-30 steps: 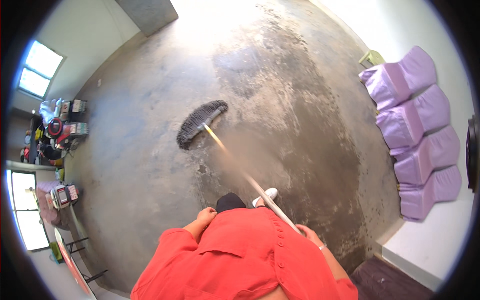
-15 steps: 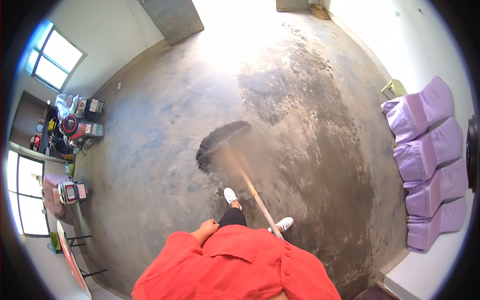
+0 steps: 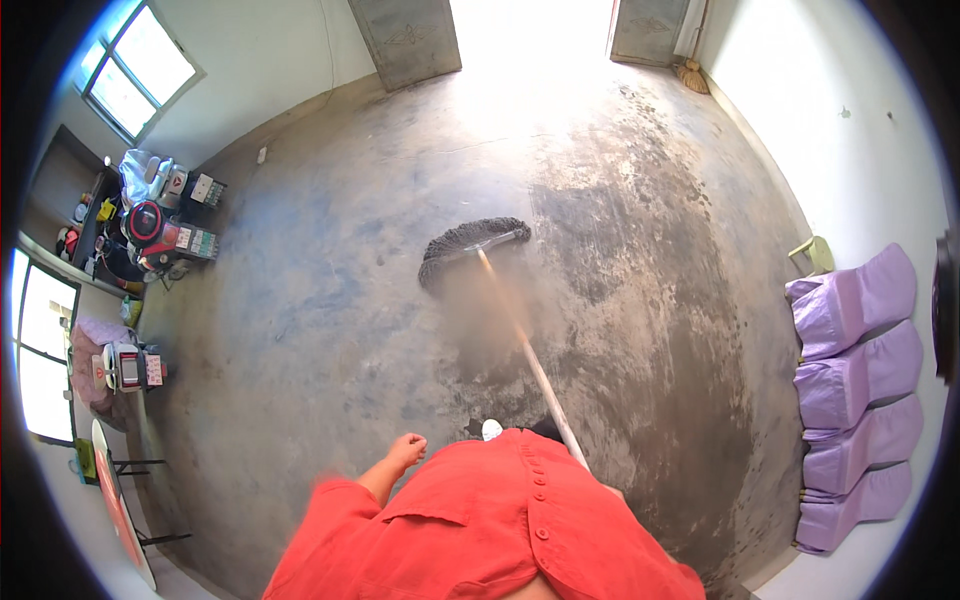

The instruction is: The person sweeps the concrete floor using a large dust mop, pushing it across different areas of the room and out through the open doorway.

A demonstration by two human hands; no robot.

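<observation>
"Where's the mop (image 3: 528, 350) from your end?"

"I see its head (image 3: 458, 242) on the floor (image 3: 330, 330) ahead, the handle (image 3: 555, 400) slanting back to my right. My right hand (image 3: 614, 491) is mostly behind the shirt (image 3: 470, 510); I can't tell its grip. My left hand (image 3: 408, 450) is empty, fingers loosely curled, how closed I can't tell."

"Good technique?"

"I'd keep the head flat and overlap strokes."

"Containers?"

"Small things crowd the wall recess (image 3: 62, 172), too small for me to tell containers or contents."
</observation>
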